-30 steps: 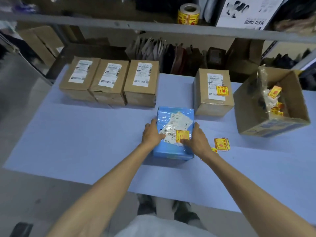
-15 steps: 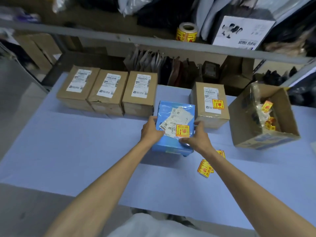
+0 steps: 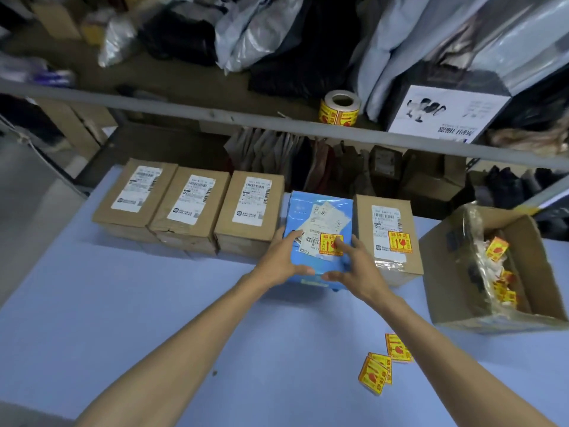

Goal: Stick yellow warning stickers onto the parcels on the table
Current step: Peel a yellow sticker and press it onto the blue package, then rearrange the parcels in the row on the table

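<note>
A blue parcel (image 3: 320, 220) with white labels and a yellow warning sticker (image 3: 331, 244) lies in the back row, between cardboard parcels. My left hand (image 3: 281, 260) holds its near left corner, fingers on top and thumb on the front face. My right hand (image 3: 354, 266) holds the near right corner, index finger on the sticker. The cardboard parcel (image 3: 389, 260) to the right carries a yellow sticker (image 3: 399, 241). Three cardboard parcels (image 3: 191, 223) to the left show only white labels. Loose yellow stickers (image 3: 381, 365) lie on the table (image 3: 123, 303).
An open carton (image 3: 455, 303) with yellow stickers and plastic stands at the right. A roll of yellow stickers (image 3: 338, 107) sits on the shelf above, behind a grey rail (image 3: 184, 107). Bags and boxes crowd the shelves.
Both hands have carried the blue parcel away from me and set it into the back row between the cardboard parcels. The view has tilted upward.
</note>
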Motion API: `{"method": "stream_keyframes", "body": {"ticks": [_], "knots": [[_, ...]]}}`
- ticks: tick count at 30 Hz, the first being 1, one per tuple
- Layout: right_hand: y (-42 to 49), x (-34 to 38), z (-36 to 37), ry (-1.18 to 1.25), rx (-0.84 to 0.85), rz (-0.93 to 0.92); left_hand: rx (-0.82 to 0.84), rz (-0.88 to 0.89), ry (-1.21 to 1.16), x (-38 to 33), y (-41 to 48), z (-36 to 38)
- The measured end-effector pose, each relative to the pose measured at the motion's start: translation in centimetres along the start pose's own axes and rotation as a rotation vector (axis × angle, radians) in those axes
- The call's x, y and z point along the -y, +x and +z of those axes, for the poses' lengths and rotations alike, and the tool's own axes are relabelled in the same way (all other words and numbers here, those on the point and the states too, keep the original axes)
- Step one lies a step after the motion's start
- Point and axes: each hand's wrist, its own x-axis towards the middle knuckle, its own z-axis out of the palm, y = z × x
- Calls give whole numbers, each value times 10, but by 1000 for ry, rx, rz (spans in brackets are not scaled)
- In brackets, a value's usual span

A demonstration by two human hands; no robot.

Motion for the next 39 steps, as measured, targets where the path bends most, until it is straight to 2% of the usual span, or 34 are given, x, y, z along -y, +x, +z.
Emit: {"method": "stream_keyframes", "body": {"ticks": [3, 6, 8, 11, 13, 15, 17, 19, 22, 25, 33, 39], "knots": [[21, -5, 0, -121, 24, -13, -3, 15, 67, -7, 16, 0], [39, -18, 8, -306, 62, -79, 34, 18, 238, -4, 35, 7], [46, -28, 17, -363, 18, -123, 83, 1, 318, -1, 44, 15], [49, -35, 26, -336, -4, -90, 64, -3, 379, 0, 55, 23], [51, -34, 29, -454, -40, -116, 69, 8, 406, 0, 58, 22], [51, -27, 27, -515, 4, -111, 75, 28, 399, 3, 57, 13], [55, -11, 28, -452, -2, -109, -9, 61, 368, 9, 54, -5], [63, 11, 32, -355, 22, -129, -197, 78, 376, 18, 52, -29], [80, 42, 45, -325, 42, -164, -392, -44, 470, 38, 51, -65], [94, 68, 66, -269, 52, -156, -389, -198, 481, 55, 50, -85], [118, 92, 107, -31, 21, 48, -384, -180, 381, 63, 53, -95], [119, 96, 105, -51, 26, 145, -322, -271, 343, 55, 50, -96]]}}
